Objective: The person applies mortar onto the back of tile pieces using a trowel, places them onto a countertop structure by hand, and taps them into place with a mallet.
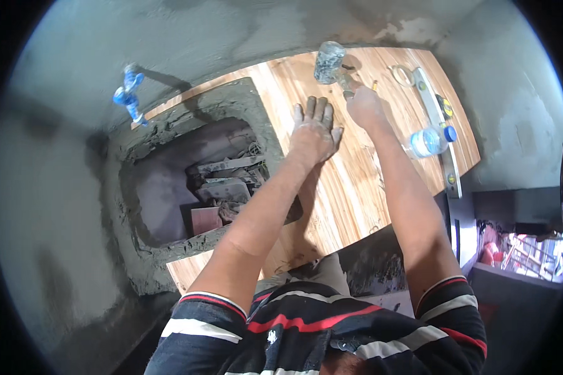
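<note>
Head view: from my remote seat I see the right hand (pixel 365 106) with its fingers wrapped round the handle of a mallet (pixel 329 62), whose head is near the far edge of the wood-grain tabletop (pixel 350 194). I can't tell whether the head touches the surface. The left hand (pixel 314 136) lies palm down, fingers slightly spread and holding nothing, nearer than the mallet head. My main worry is a glancing blow: the head could skid onto those fingers. Too hard a hit near the edge might chip the surface, if it is brittle. To the right, a wide swing of the elbow could knock the plastic bottle (pixel 426 142), lying on its side, into the spirit level (pixel 426 92) or tape measure (pixel 445 107). On the left, leaning on the opening's mortar rim (pixel 261 115) could crumble it, if uncured.
</note>
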Available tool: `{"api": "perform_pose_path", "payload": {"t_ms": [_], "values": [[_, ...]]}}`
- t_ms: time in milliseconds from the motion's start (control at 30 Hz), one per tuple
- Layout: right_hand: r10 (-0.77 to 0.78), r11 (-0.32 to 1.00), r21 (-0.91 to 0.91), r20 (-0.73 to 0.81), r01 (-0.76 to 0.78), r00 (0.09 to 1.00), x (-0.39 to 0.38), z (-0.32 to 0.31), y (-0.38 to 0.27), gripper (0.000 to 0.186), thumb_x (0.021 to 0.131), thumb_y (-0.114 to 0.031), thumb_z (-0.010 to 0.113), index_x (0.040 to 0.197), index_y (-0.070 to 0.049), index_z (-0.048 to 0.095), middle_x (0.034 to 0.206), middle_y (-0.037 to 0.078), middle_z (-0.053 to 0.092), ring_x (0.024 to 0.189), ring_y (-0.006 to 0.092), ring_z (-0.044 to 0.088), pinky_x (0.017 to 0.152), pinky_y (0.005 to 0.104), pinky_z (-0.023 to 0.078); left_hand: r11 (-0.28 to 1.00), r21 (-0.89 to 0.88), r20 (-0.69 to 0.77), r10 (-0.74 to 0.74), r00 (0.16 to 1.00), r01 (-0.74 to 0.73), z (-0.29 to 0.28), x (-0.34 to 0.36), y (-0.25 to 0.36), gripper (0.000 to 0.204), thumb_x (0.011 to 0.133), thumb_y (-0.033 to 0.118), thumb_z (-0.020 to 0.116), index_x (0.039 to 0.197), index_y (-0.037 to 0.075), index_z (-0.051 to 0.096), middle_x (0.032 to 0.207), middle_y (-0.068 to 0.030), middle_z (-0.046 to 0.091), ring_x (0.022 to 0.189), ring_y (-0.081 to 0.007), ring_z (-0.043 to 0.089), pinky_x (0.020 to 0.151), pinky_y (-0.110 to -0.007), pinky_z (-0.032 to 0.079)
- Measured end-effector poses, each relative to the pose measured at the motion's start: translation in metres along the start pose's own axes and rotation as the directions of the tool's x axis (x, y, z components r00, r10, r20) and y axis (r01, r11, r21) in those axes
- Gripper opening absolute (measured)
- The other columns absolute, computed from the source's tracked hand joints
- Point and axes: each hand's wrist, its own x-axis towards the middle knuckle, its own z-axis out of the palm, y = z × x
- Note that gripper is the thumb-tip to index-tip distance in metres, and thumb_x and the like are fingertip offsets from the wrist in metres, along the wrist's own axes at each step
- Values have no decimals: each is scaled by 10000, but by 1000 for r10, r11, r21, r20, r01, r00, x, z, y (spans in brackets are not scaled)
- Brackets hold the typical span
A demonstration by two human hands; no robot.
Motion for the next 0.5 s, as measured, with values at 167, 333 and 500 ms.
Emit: {"api": "perform_pose_path", "payload": {"t_ms": [167, 333, 500], "values": [[-28, 994, -99, 155, 44, 988, 8, 14, -59, 373, 946, -174, 612, 1303, -100, 691, 1071, 305, 721, 1056, 451, 700, 939, 517, 552, 1000, -9, 77, -26, 997, 27, -7, -6, -9, 698, 1074, 466, 372, 1579, -15, 394, 1668, -217, 336, 1576, -407, 232, 1277, -599, 133], [-133, 989, -34, 226, 145, 965, 24, 27, -78, 496, 941, -167, 618, 1437, -151, 620, 1099, 316, 714, 1065, 452, 698, 942, 520, 552, 999, -33, 153, -27, 988, 33, -15, -5, -7, 673, 1070, 465, 368, 1553, 5, 455, 1665, -216, 341, 1578, -405, 225, 1286, -597, 132], [-226, 973, -5, 198, 231, 954, 25, 31, -66, 493, 941, -157, 605, 1432, -121, 606, 1075, 320, 715, 1026, 478, 696, 927, 538, 554, 998, -32, 208, -44, 977, 52, -21, -4, -5, 687, 1091, 482, 329, 1582, 9, 415, 1679, -202, 324, 1586, -389, 216, 1290, -581, 116]]}}
